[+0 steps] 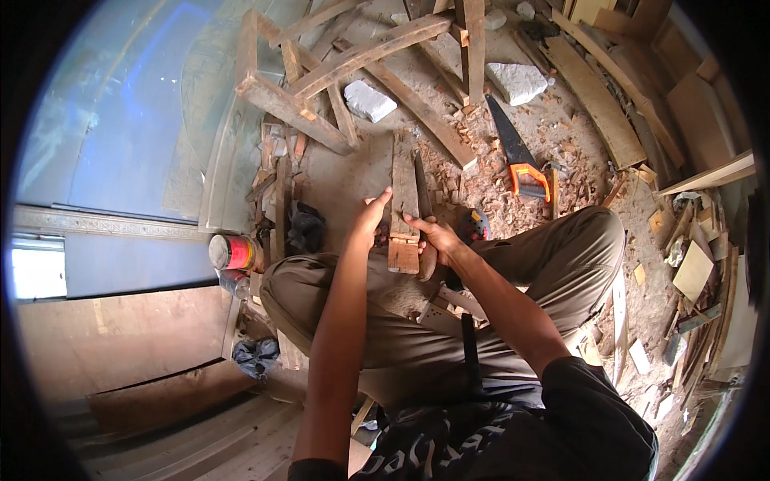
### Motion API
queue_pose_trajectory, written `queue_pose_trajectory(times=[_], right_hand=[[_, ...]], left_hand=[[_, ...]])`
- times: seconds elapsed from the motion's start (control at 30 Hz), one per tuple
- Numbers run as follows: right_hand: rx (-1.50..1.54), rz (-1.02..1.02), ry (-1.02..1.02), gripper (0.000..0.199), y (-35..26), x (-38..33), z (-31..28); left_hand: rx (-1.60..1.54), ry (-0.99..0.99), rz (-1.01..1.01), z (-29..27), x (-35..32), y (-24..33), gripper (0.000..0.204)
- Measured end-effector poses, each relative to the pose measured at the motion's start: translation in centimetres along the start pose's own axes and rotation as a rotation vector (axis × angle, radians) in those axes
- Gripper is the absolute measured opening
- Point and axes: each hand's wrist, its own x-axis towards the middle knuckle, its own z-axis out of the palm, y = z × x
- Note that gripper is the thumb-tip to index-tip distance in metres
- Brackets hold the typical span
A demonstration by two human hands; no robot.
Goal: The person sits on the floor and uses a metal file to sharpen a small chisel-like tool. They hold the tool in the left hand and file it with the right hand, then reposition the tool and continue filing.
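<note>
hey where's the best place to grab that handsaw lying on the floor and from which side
Probably by the orange handle of the handsaw, which is the end nearer the person. Come from above near the right knee: the dark blade points away across the wood chips, so the hand stays behind it.

Between my hands lies a weathered brown wooden plank (404, 204). Beyond the plank lies a black-bladed handsaw with an orange handle (517, 160); left of the plank stands a red-and-yellow round tin (231, 252). Pale grey stone chunks (369, 100) lie beyond it. My trousers (561, 256) are olive.
</note>
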Motion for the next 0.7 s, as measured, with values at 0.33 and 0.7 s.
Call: queue_pose_trajectory(times=[0.33,0.7], right_hand=[[-0.490,-0.043,0.141,0.042,-3.7,-3.5,2.0],[-0.688,-0.450,0.461,0.029,-17.1,-15.7,0.1]], left_hand=[[-0.355,-0.115,-0.059,0.0,8.0,-5.9,0.047],[-1.034,-0.006,0.187,2.1,4.0,0.7,0.042]])
